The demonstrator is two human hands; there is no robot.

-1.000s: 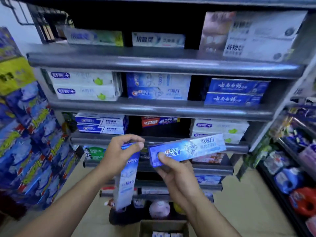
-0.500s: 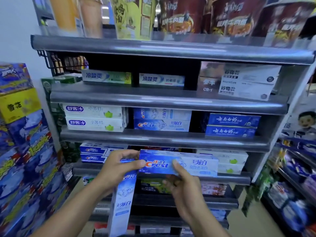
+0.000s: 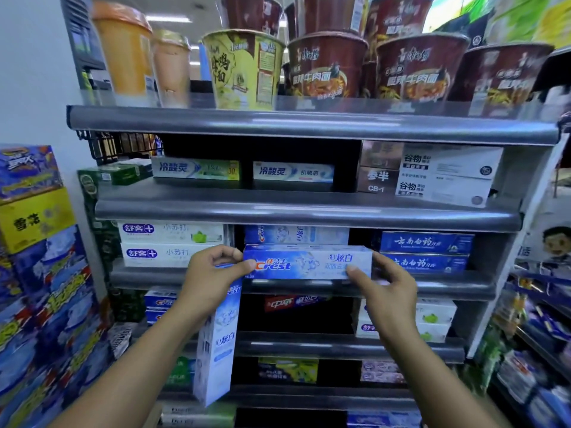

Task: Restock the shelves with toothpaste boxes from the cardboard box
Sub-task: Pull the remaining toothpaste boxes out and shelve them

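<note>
A blue Crest toothpaste box lies level at the front of the middle shelf, in front of another Crest box in the same slot. My right hand pinches its right end, thumb on the front face. My left hand touches the box's left end with its thumb and grips a second Crest box that hangs upright below the hand. The cardboard box is out of view.
White toothpaste boxes fill the slot to the left, dark blue ones the slot to the right. Noodle cups stand on the top shelf. Stacked blue and yellow cartons rise at the left. More shelves run along the right edge.
Both hands have risen and moved toward the shelf. The level Crest box went from mid-air up to the middle shelf's Crest slot. The view has tilted upward.
</note>
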